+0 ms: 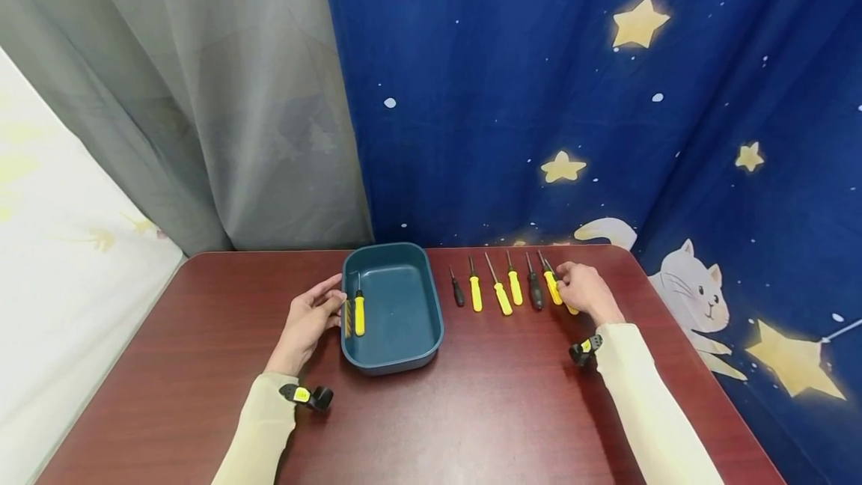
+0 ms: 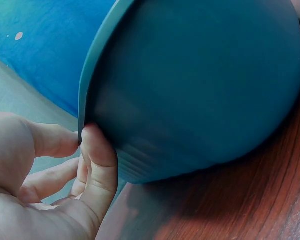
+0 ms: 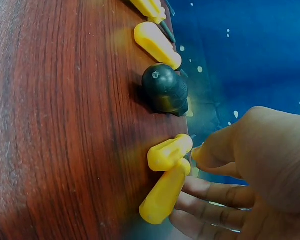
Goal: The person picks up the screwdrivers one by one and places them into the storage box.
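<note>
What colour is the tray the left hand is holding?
Dark teal-blue; the tray shows best in the head view.

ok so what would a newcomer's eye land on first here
Probably the deep blue curtain with its glowing yellow stars, filling the background behind the table. Next comes the dark blue bin near the table's far edge, its left rim pinched by the left hand. To its right, the row of yellow- and black-handled screwdrivers stands out, with the right hand at its right end.

Gray curtain (image 1: 269,133) | blue star-print curtain (image 1: 465,133) | white cloth (image 1: 60,260), left | reddish-brown table (image 1: 485,418)
</note>
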A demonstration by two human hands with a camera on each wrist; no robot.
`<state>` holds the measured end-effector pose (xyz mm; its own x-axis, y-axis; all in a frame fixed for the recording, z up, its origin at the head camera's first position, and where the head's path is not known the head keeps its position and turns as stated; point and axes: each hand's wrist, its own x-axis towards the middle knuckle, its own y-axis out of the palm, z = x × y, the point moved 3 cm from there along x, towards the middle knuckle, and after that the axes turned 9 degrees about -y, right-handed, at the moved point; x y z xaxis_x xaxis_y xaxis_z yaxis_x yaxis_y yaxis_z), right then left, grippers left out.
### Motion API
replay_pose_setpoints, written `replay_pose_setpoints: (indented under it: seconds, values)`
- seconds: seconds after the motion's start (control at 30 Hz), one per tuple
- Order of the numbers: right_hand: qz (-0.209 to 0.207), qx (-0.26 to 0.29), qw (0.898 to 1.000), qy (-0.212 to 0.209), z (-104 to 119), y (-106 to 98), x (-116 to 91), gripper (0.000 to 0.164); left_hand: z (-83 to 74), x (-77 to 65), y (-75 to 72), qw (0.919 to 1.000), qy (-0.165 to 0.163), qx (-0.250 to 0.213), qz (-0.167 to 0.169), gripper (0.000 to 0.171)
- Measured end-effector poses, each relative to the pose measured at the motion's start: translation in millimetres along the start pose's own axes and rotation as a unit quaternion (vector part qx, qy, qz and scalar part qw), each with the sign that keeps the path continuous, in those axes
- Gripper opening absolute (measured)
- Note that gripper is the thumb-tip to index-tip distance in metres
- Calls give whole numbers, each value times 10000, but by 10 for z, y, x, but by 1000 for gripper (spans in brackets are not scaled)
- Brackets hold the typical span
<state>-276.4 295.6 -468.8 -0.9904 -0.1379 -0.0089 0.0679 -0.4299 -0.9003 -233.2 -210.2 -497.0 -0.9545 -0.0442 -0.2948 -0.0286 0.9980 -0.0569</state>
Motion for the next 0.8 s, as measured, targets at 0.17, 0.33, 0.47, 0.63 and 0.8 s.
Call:
replay_pose_setpoints:
  seconds: [0.17, 0.33, 0.47, 0.63, 0.8]
  values:
    - [79, -49, 10000, 36, 9, 2, 10, 42, 2, 20, -4, 10000, 0, -4, -18, 47]
    - [144, -172, 9997, 119, 4, 4, 16, 45, 6, 41, -7, 10000, -7, -36, 21, 47]
    - [176, -212, 9994, 219, 2, 1, 31, 47, 2, 49, -7, 10000, -4, -67, 17, 47]
    - [243, -266, 9988, 318, -6, 12, 29, 48, 7, 50, -3, 10000, -15, -91, 33, 47]
    - [258, -300, 9986, 341, -11, 30, 17, 48, 16, 42, -8, 9999, -40, -102, 18, 47]
